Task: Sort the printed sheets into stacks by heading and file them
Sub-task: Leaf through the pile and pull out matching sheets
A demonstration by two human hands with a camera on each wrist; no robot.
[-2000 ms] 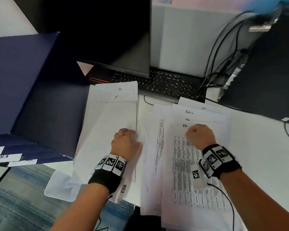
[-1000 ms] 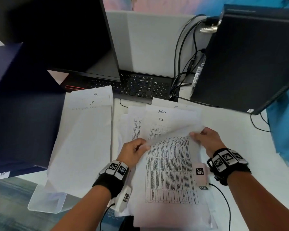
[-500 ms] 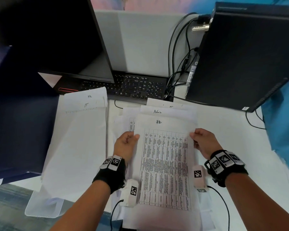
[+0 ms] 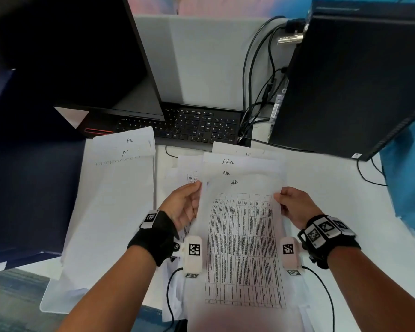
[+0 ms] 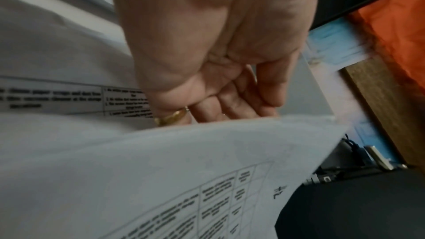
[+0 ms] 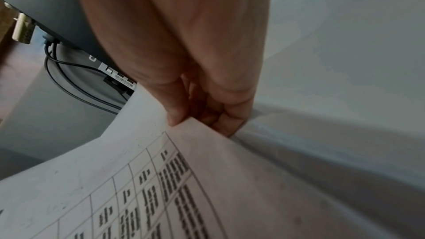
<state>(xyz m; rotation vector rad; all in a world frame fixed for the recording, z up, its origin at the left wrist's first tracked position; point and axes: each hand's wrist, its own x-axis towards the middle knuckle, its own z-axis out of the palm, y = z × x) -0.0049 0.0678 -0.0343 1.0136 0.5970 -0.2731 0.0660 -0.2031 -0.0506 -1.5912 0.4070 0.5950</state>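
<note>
paper is being held up between both hands: one printed sheet (image 4: 242,248), bearing a table of text and a handwritten heading near its top, is being lifted clear of the loose pile (image 4: 240,164) beneath it. its left edge is being pinched by the left hand (image 4: 183,207), thumb on top and fingers (image 5: 230,108) curled underneath, as the left wrist view is showing. its right edge is being pinched by the right hand (image 4: 294,207), with the thumb and fingertips (image 6: 225,124) closed on the margin in the right wrist view.

the pile under the sheet is being shown fanned out on the white counter (image 4: 333,188), with handwritten headings visible on the upper margins of the sheets further back. a separate stack (image 4: 110,200) is lying just to the left of the pile, with two handwritten headings at its top; its near end is overhanging the counter edge. a dark blue folder (image 4: 29,176) is being seen open at the far left, touching that stack's left side.

behind the papers, a black keyboard (image 4: 189,128) is lying partly under a dark monitor (image 4: 70,56). a black computer tower (image 4: 345,80) is standing at the right rear, with cables (image 4: 256,92) hanging beside it.
</note>
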